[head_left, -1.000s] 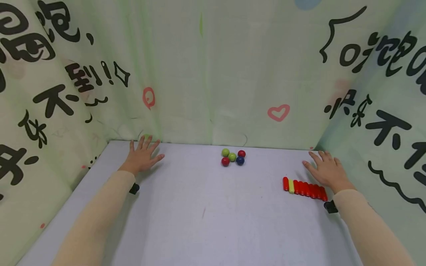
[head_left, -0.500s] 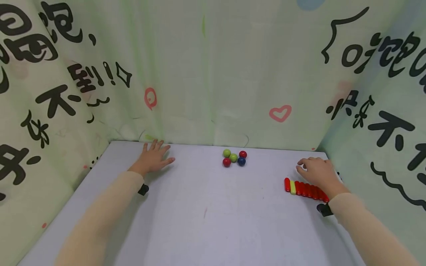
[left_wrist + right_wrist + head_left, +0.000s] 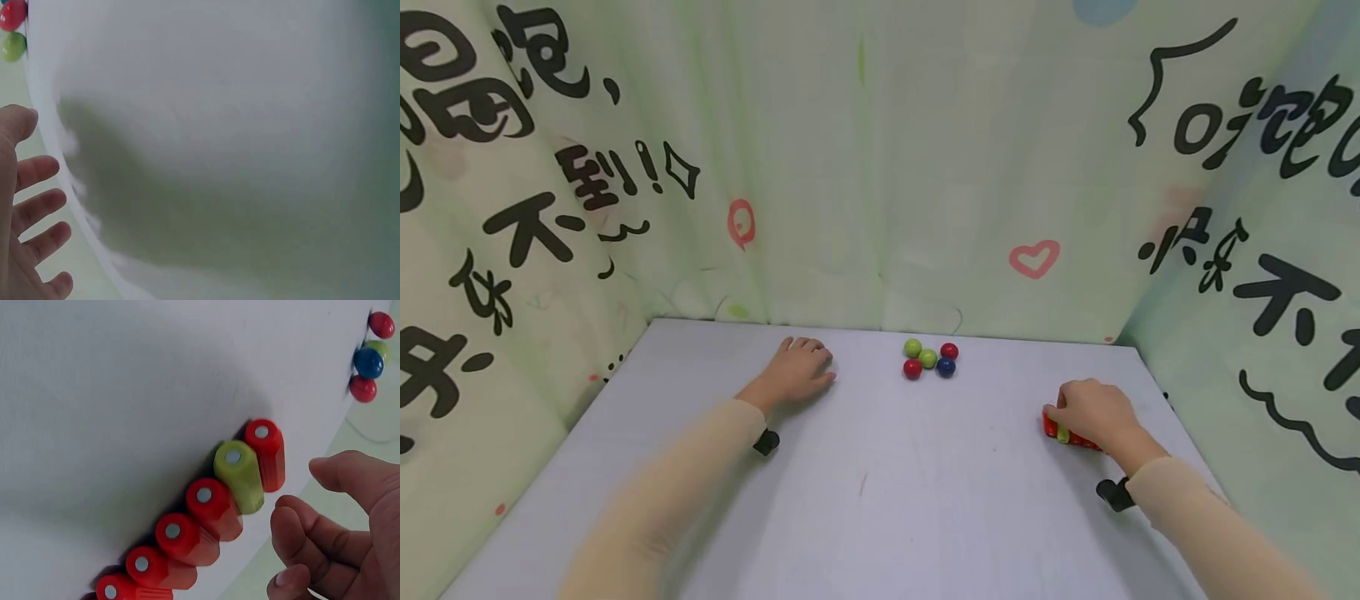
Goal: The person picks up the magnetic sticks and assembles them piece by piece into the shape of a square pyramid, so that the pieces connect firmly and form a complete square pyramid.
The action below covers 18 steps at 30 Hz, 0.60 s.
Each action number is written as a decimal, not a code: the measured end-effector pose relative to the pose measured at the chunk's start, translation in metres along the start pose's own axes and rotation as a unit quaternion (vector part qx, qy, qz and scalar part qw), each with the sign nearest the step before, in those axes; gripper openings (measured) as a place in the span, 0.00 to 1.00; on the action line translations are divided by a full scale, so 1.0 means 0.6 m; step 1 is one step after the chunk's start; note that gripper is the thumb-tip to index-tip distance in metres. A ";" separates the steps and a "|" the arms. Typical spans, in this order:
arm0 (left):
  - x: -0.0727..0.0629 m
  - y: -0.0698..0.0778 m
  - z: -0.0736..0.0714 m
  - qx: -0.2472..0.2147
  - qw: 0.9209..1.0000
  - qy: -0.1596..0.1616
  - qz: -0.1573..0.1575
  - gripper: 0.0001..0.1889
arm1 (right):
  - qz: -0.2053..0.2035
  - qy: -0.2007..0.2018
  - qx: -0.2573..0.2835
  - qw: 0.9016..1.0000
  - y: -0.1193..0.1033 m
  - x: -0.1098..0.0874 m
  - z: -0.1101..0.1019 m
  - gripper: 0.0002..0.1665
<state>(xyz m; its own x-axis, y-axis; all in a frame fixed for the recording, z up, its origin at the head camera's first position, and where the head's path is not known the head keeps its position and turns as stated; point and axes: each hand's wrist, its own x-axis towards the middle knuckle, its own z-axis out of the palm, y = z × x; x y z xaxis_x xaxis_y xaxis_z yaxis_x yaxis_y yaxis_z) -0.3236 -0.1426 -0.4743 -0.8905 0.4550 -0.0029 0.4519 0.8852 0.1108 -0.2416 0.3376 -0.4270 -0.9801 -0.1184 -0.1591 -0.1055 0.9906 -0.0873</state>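
My right hand hovers over a row of short sticks with bent, relaxed fingers. In the right wrist view, thumb and fingers are apart from the end red stick, close beside it. Next to that one lies a yellow-green stick, followed by several red sticks; each has a round grey disc in its end. The hand hides much of the row in the head view. My left hand is low over the back left of the table with loosely spread fingers and holds nothing.
Several glossy balls cluster at the table's back middle: green balls, red balls and a dark blue ball. Pale green curtains with black lettering enclose the white table at the back and sides.
My right hand has moved left and nearer over the sticks, its fingers bending from spread. The left hand has moved right along the table's back, toward the balls.
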 end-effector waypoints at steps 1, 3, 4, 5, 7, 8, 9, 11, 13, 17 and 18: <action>0.003 0.007 0.001 0.001 1.000 0.003 0.005 0.22 | 0.001 -0.001 0.000 1.000 -0.004 -0.001 0.000 0.18; 0.010 0.020 0.002 -0.003 1.000 0.009 0.013 0.20 | 0.004 -0.003 0.000 1.000 -0.010 -0.003 0.000 0.17; 0.014 0.026 0.003 -0.004 1.000 0.011 0.015 0.20 | 0.005 -0.003 -0.001 1.000 -0.013 -0.003 0.001 0.16; 0.018 0.032 0.005 -0.008 1.000 0.012 0.017 0.19 | 0.004 -0.003 -0.004 1.000 -0.016 -0.003 0.001 0.16; 0.028 0.045 0.010 -0.012 1.000 0.018 0.021 0.18 | 0.001 -0.001 -0.006 1.000 -0.019 -0.002 0.004 0.14; 0.032 0.052 0.011 -0.017 1.000 0.017 0.021 0.19 | 0.001 0.000 -0.004 1.000 -0.020 -0.002 0.005 0.14; 0.037 0.060 0.012 -0.022 0.999 0.016 0.022 0.19 | 0.001 0.002 -0.002 1.000 -0.021 -0.002 0.006 0.14; 0.045 0.077 0.013 -0.039 0.999 0.016 0.027 0.19 | 0.002 0.005 0.005 1.000 -0.021 -0.001 0.010 0.13; 0.052 0.097 0.014 -0.056 0.998 0.013 0.037 0.19 | 0.004 0.006 0.014 1.000 -0.021 -0.001 0.014 0.13; 0.064 0.132 0.017 -0.079 0.995 0.009 0.062 0.20 | 0.008 0.007 0.031 0.999 -0.022 0.000 0.024 0.13; 0.066 0.139 0.020 -0.080 0.994 0.009 0.068 0.21 | 0.009 0.007 0.035 0.999 -0.024 -0.001 0.026 0.12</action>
<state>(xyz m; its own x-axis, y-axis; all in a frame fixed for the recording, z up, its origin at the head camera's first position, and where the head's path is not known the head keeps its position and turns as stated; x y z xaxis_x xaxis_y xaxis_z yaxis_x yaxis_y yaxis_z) -0.3208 -0.0496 -0.4771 -0.8227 0.5671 0.0398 0.5559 0.7879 0.2649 -0.2370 0.3225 -0.4411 -0.9842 -0.0987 -0.1471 -0.0759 0.9853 -0.1531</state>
